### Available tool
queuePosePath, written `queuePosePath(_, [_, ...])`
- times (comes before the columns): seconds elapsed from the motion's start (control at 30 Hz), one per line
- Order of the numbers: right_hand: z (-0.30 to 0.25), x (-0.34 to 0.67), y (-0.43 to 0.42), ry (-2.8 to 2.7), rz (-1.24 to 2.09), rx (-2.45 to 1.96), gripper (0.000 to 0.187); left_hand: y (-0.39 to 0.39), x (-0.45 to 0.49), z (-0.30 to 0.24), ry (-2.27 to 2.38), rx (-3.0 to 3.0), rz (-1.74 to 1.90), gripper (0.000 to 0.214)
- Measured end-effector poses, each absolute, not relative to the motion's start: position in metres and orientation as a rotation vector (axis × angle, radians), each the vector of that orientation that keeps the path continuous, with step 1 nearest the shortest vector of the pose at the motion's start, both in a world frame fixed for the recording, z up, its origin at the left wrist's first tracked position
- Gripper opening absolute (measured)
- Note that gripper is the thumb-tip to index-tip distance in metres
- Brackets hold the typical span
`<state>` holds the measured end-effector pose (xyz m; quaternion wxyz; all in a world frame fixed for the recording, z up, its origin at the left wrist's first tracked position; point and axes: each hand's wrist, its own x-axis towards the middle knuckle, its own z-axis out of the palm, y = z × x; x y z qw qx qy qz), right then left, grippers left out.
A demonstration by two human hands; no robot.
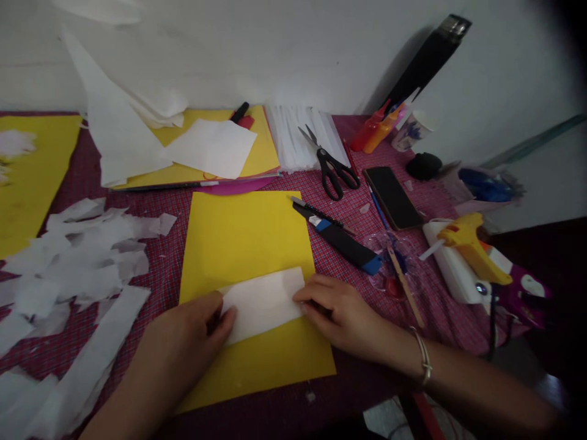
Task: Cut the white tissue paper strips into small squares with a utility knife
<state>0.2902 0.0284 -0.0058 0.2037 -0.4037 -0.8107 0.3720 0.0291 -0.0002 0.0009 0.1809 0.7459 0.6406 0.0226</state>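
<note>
A strip of white paper [261,304] lies across the lower half of a yellow sheet [243,235]. My left hand [190,336] pinches the strip's left end between thumb and fingers. At the other end, my right hand [337,311] grips the strip's right edge, with a bracelet on that wrist. Just beyond my right hand rest a utility knife [343,241] with a black and blue handle and a dark pen [321,215]. Torn white paper pieces [87,263] are heaped to the left of my left hand.
Black-handled scissors [331,168] lie on white sticks [293,134] at the back. To the right are a phone [393,197], a yellow glue gun [477,244], paint bottles [378,131] and a paper cup [410,131]. White paper [215,146] covers yellow sheets near the wall.
</note>
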Motion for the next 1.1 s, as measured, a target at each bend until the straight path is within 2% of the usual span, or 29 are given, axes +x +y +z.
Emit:
queuePosePath(0.07, [-0.006, 0.290, 0.028, -2.271, 1.031, -1.124, 0.014, -0.002, 0.028, -0.001, 1.833, 2.214, 0.160, 0.018])
queuePosePath(0.17, [-0.007, 0.291, 0.028, -2.287, 1.017, -1.123, 0.014, -0.006, 0.026, -0.007, 1.689, 2.529, 0.389, 0.039])
queuePosePath(0.3, [-0.007, 0.291, 0.027, -2.301, 1.020, -1.139, 0.019, -0.008, 0.031, -0.019, 1.411, 2.722, 0.434, 0.047])
queuePosePath(0.6, [-0.009, 0.289, 0.025, -2.409, 0.907, -1.144, 0.017, 0.004, 0.049, -0.017, 1.412, 2.565, 0.408, 0.025])
queuePosePath(0.7, [-0.011, 0.289, 0.025, -2.421, 0.858, -1.131, 0.018, 0.020, 0.057, -0.007, 1.431, 2.519, 0.297, 0.031])
queuePosePath(0.8, [-0.013, 0.289, 0.025, -2.438, 0.802, -1.133, 0.018, 0.039, 0.067, 0.006, 1.415, 2.520, 0.127, 0.058])
queuePosePath(0.93, [-0.014, 0.288, 0.024, -2.453, 0.771, -1.111, 0.017, 0.061, 0.076, 0.020, 1.565, 2.265, -0.272, 0.064])
queuePosePath(1.0, [-0.013, 0.288, 0.024, -2.461, 0.764, -1.108, 0.016, 0.069, 0.080, 0.025, 1.597, 2.167, -0.422, 0.059])
queuePosePath(1.1, [-0.012, 0.288, 0.024, -2.462, 0.763, -1.103, 0.017, 0.077, 0.086, 0.031, 1.467, 2.185, -0.517, 0.030])
